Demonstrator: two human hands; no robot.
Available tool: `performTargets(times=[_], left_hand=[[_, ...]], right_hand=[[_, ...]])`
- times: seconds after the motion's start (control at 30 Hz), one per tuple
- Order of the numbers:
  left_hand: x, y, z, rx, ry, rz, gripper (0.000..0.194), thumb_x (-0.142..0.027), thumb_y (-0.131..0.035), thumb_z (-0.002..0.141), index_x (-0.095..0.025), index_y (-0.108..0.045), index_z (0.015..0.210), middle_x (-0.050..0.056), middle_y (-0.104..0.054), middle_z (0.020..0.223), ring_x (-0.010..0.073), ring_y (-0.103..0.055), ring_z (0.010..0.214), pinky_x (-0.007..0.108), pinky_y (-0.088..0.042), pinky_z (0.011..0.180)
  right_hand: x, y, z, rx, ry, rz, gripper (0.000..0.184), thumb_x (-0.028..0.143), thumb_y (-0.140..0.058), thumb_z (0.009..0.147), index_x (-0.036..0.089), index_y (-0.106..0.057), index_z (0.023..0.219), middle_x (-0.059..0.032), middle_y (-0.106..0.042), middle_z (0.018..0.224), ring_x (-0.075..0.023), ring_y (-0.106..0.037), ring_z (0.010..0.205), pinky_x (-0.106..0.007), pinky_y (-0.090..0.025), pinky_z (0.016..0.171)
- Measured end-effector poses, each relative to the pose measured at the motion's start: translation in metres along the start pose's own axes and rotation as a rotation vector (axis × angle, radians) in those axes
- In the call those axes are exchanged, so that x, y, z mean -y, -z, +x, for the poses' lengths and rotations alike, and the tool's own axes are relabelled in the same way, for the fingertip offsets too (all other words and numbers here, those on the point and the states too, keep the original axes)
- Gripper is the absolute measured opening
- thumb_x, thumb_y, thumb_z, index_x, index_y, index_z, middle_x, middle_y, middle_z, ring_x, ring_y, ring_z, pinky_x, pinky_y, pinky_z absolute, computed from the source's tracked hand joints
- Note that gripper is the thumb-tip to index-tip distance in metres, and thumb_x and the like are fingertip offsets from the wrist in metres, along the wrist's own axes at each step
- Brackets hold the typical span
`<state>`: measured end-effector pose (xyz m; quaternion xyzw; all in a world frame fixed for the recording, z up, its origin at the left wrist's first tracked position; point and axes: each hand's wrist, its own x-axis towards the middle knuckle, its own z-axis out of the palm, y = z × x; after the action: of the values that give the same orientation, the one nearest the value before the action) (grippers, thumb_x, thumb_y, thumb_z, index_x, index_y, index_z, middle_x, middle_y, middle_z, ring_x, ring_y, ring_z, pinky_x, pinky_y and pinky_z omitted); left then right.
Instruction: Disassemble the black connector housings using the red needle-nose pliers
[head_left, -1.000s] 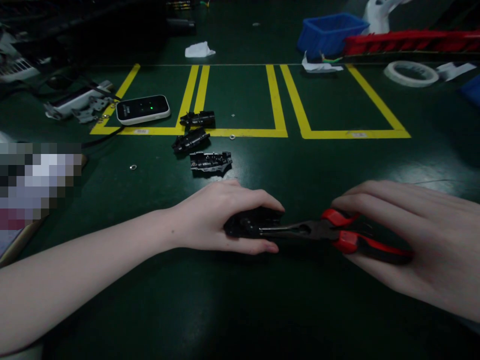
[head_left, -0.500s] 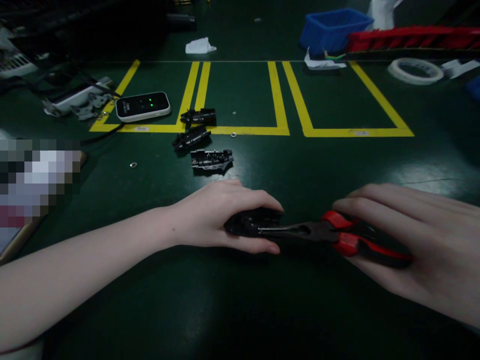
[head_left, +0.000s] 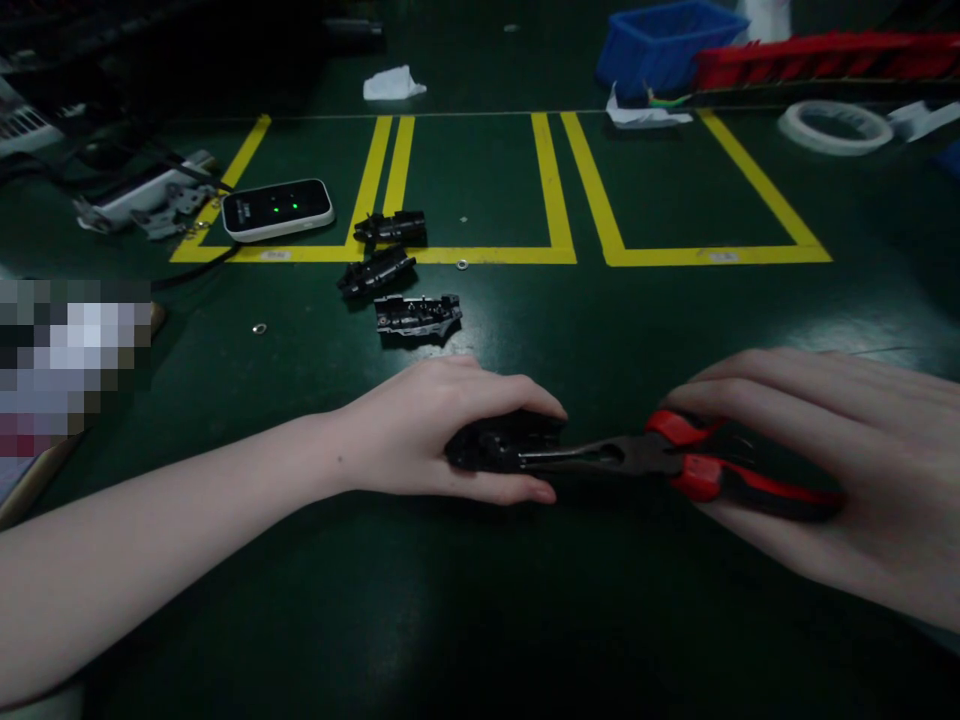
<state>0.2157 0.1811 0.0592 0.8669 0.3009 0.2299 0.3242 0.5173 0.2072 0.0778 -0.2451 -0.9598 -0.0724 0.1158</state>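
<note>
The left hand (head_left: 427, 430) grips a black part (head_left: 484, 446) at the near middle of the tabletop (head_left: 465, 600); the right hand (head_left: 862, 450) holds pliers (head_left: 651, 456) against it, apparently mid-work. Three similar parts (head_left: 417, 316) lie farther off.

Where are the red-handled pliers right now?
In the head view, just right of centre, the red-handled pliers are in the right hand, their tips at the black part held by the left hand.

Lighting was dim. Faint glare marked the tabletop (head_left: 570, 335). The right hand (head_left: 877, 465) appeared slightly blurred; left-edge pixelation was noted.
</note>
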Motion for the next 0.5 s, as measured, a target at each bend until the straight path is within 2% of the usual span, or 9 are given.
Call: performTargets(times=[0.5], left_hand=[[-0.0004, 0.0005, -0.0005, -0.011, -0.003, 0.004, 0.040, -0.040, -0.073, 0.089, -0.014, -0.066, 0.118, 0.006, -0.077, 0.108, 0.0183, -0.071, 0.090, 0.026, -0.051, 0.078]], right_hand=[[-0.0012, 0.0008, -0.0011, -0.024, -0.006, 0.019, 0.027, 0.047, -0.053, 0.092, 0.026, -0.056, 0.109, -0.0030, -0.066, 0.096, -0.0219, -0.067, 0.077, -0.035, -0.050, 0.054]])
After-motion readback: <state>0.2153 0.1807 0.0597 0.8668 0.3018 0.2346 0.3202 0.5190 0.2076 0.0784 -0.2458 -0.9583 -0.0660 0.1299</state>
